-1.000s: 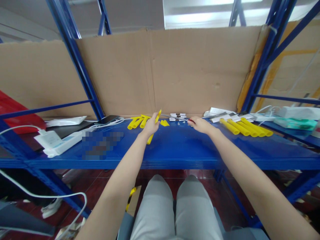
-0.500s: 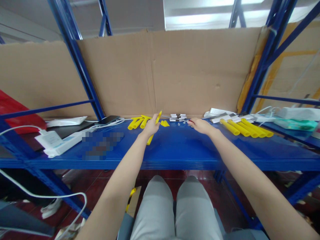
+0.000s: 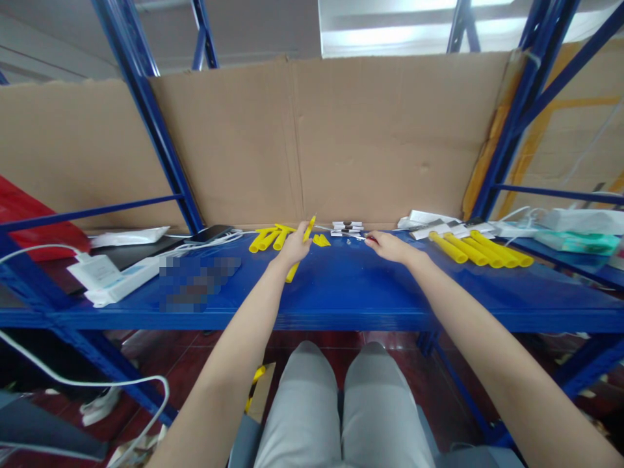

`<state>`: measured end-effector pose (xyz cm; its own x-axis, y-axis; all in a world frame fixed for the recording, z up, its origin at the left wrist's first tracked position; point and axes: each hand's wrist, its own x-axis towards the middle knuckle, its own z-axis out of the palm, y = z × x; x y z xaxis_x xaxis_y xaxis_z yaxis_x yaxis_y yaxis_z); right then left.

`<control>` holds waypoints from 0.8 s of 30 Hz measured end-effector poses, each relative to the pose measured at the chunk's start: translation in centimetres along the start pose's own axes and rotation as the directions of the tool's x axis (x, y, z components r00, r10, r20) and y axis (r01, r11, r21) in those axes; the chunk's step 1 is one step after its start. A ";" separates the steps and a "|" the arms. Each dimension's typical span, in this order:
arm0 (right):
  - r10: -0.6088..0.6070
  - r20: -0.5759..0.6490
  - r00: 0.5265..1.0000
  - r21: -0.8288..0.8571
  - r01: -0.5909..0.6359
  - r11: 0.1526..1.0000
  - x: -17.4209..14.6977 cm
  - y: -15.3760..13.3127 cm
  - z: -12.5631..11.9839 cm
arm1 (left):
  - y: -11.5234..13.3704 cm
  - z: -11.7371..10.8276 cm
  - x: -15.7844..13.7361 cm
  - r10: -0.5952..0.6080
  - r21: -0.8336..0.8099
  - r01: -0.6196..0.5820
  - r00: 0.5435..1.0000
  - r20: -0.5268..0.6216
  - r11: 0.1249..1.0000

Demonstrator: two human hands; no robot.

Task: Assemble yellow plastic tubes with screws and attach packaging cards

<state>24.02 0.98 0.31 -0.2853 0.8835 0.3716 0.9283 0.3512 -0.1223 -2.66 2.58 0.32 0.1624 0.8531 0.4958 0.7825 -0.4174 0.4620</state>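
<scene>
My left hand [image 3: 296, 246] is closed around a slim yellow tube [image 3: 292, 272], which slants from the table toward the cardboard and shows above and below the fingers. My right hand [image 3: 390, 246] pinches a small tool with a red handle [image 3: 372, 239]. A thin shiny part points left from it; its exact kind is too small to make out. Between the hands lie small yellow pieces [image 3: 322, 240] and black-and-white strips [image 3: 347, 225]. Left of my left hand rest several yellow tubes [image 3: 267, 241].
More yellow tubes with white ends [image 3: 480, 250] lie in a row on the right of the blue table [image 3: 361, 292]. A white power strip [image 3: 129, 279] with cables is at the left. Behind stands a cardboard wall [image 3: 380, 143]; blue posts [image 3: 160, 123] flank it.
My right hand has shifted very slightly left, and the shiny part of its tool has changed angle. My left hand and the yellow tube stay almost still.
</scene>
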 end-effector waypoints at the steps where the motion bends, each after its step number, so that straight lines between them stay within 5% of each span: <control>1: -0.013 0.005 1.000 0.000 0.013 1.000 0.1 0.0 0.0 | 0.0 0.0 0.0 0.002 -0.003 -0.002 1.000 0.001 1.000; 19: -0.049 -0.032 0.998 -0.070 0.047 0.996 -0.1 0.0 -0.3 | 0.0 0.0 0.0 -0.010 -0.037 0.011 1.000 0.023 0.999; 24: 0.022 -0.052 0.998 -0.110 -0.028 0.994 -0.4 0.0 -0.5 | 0.0 0.1 0.0 -0.006 -0.048 0.006 1.000 -0.002 0.999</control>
<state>24.22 0.46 0.61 -0.2520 0.8739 0.4158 0.9564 0.2904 -0.0307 -2.58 2.63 0.31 0.1568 0.8549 0.4946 0.7537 -0.4272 0.4994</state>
